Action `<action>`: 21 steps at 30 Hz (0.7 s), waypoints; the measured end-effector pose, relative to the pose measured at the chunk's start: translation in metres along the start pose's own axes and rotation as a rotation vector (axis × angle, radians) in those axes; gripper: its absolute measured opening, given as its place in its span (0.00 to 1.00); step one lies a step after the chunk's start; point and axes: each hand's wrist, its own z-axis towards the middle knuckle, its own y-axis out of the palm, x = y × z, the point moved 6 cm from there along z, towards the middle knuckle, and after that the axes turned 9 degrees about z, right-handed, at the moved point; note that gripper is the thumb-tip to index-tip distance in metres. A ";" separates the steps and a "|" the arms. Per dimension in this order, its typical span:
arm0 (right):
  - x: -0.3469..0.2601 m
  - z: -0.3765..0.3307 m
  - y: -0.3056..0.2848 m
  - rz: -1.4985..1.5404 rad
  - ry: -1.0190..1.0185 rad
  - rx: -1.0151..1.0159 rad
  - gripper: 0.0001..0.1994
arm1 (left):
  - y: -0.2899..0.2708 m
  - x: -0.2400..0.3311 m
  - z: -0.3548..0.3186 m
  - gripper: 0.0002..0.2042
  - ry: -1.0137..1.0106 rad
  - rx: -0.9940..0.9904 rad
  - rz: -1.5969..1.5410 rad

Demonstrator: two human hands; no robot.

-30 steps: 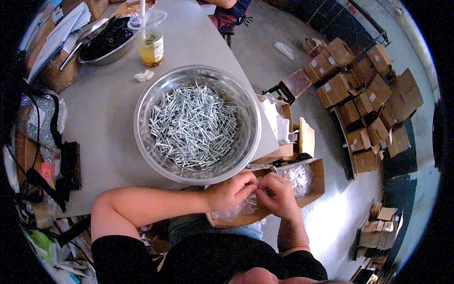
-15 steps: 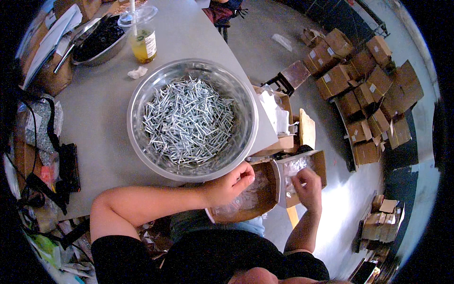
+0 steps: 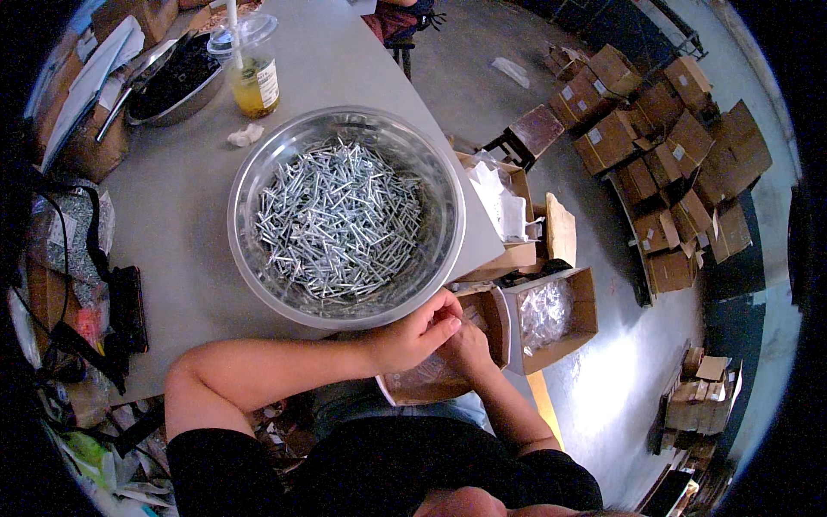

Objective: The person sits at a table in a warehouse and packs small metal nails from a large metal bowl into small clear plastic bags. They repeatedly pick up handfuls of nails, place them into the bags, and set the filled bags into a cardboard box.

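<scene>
Where the grey table (image 3: 185, 224) spreads across the upper left of the view, carries a wide steel bowl (image 3: 250, 181) heaped with silver nails (image 3: 340, 228), near the table's front edge. Farther back on the table, holds a second, darker metal bowl (image 3: 172, 86), a clear plastic cup (image 3: 250, 65) of yellow drink with lid and straw, and a small crumpled white scrap (image 3: 245, 134) just beside the cup. Off to the right on the concrete floor, shows a stack of closed cardboard boxes (image 3: 668, 164), well apart from the hands.

Below the steel bowl's near rim, sits an open cardboard box (image 3: 409, 383) at lap level, with clear plastic bags inside. Just right of it, another open cardboard carton (image 3: 551, 319) holding more clear bags (image 3: 543, 312).

Over the lap box, meets left hand (image 3: 418, 332) with right hand (image 3: 469, 349), touching each other. Left hand's fingers curled in narrow, nearly a fist, thumb against the forefinger; whether anything is pinched inside cannot be told. Right hand mostly hidden beneath the left, fingers bent down into the box among the bags; grip cannot be told.
</scene>
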 end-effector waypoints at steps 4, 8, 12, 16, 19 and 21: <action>-0.016 -0.001 -0.030 -0.053 0.153 -0.211 0.08 | -0.003 0.000 -0.001 0.09 -0.063 -0.044 0.083; -0.011 -0.011 -0.063 0.056 0.103 -0.100 0.08 | 0.003 -0.007 -0.002 0.10 -0.031 -0.066 0.183; -0.051 -0.011 -0.110 0.331 0.105 -0.066 0.06 | 0.002 -0.004 -0.007 0.11 0.003 -0.027 0.352; -0.062 -0.012 -0.125 0.445 0.081 -0.083 0.07 | 0.004 -0.008 -0.001 0.08 -0.282 -0.253 0.211; -0.064 -0.009 -0.133 0.356 0.068 -0.138 0.08 | 0.000 -0.002 -0.002 0.07 -0.008 -0.082 0.211; -0.066 -0.004 -0.140 0.263 0.045 -0.178 0.08 | 0.000 0.009 -0.002 0.08 0.134 -0.052 0.267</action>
